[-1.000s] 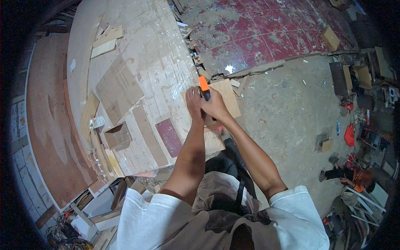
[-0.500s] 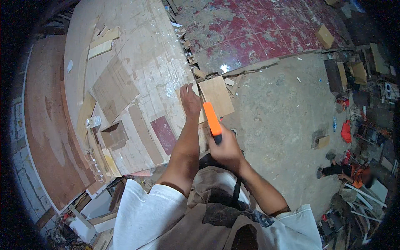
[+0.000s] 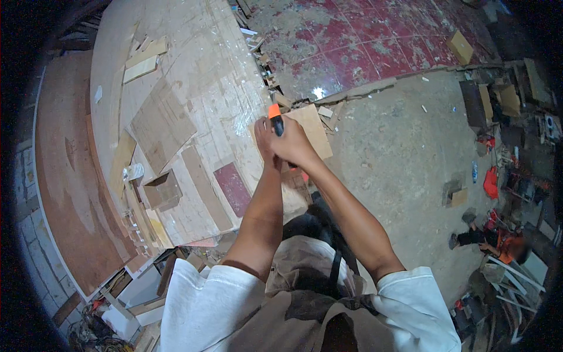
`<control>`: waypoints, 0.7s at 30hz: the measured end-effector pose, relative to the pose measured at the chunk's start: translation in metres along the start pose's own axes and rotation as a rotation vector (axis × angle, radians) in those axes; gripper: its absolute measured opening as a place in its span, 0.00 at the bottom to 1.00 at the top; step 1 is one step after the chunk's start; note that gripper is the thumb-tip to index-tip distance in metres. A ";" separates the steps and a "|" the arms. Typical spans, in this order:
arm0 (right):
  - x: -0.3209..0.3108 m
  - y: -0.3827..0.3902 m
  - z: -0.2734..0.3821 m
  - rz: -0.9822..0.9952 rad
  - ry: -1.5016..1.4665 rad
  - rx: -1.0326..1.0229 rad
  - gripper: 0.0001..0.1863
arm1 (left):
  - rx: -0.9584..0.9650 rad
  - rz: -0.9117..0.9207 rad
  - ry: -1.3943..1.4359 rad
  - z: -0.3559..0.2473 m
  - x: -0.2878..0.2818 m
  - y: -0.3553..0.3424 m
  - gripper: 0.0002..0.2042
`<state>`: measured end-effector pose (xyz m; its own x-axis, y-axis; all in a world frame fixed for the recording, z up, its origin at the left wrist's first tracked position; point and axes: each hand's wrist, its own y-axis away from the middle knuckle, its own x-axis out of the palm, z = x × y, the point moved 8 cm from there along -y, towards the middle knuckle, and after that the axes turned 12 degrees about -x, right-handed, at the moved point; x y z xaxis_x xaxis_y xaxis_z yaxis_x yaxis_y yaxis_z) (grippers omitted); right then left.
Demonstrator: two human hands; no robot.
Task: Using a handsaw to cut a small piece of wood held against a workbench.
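The right hand (image 3: 295, 142), fingers wrapped round an orange-and-black tool (image 3: 276, 120), has advanced beside the left hand (image 3: 266, 142), grip indeterminable, apparently returning the tool to the board (image 3: 316, 134) at the table's (image 3: 211, 76) right edge.

The pale wooden surface (image 3: 217, 88) is scuffed; on it lie a brown board (image 3: 163, 126) set askew, a long brown strip (image 3: 206, 186), a dark red panel (image 3: 233, 188), a small brown box (image 3: 163, 190), two pale wood strips (image 3: 141, 69) near its left edge, and a plywood piece (image 3: 315, 132) jutting past its right edge
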<state>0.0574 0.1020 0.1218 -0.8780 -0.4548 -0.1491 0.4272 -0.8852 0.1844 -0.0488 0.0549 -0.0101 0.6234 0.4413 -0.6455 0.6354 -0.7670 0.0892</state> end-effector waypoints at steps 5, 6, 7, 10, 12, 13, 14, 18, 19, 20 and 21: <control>-0.024 0.096 0.068 0.048 -0.076 0.003 0.10 | 0.200 -0.131 -0.235 -0.007 -0.008 -0.004 0.16; -0.034 0.114 0.087 0.045 -0.075 0.006 0.10 | 0.239 -0.155 -0.282 -0.010 -0.008 -0.001 0.16; -0.049 0.127 0.098 -0.002 -0.098 -0.002 0.08 | 0.178 -0.139 -0.259 -0.024 -0.002 0.005 0.16; -0.048 0.130 0.102 -0.014 -0.111 0.004 0.07 | 0.130 -0.129 -0.290 -0.026 -0.010 0.004 0.16; -0.032 0.113 0.086 -0.008 -0.073 -0.059 0.07 | 0.157 -0.154 -0.324 -0.013 -0.022 -0.003 0.15; -0.022 0.091 0.063 -0.041 -0.050 -0.141 0.08 | 0.196 -0.153 -0.338 -0.011 -0.020 -0.003 0.15; -0.015 0.062 0.038 -0.087 -0.020 -0.153 0.09 | 0.203 -0.153 -0.337 -0.009 -0.019 -0.006 0.15; -0.015 -0.046 -0.047 -0.081 0.087 -0.053 0.09 | 0.162 -0.051 -0.234 -0.039 0.020 0.010 0.16; -0.012 -0.062 -0.049 -0.081 0.082 -0.062 0.09 | 0.099 -0.020 -0.035 -0.029 0.022 0.007 0.16; 0.005 -0.073 -0.050 -0.008 0.102 0.015 0.13 | 0.035 -0.002 0.155 -0.013 0.014 0.003 0.16; 0.017 -0.078 -0.051 0.058 0.128 0.091 0.17 | -0.023 0.022 0.350 -0.001 0.010 -0.001 0.15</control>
<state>0.0203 0.1586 0.0556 -0.8153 -0.5191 -0.2566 0.4504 -0.8470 0.2825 -0.0430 0.0603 -0.0162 0.7531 0.5608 -0.3441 0.6276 -0.7692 0.1200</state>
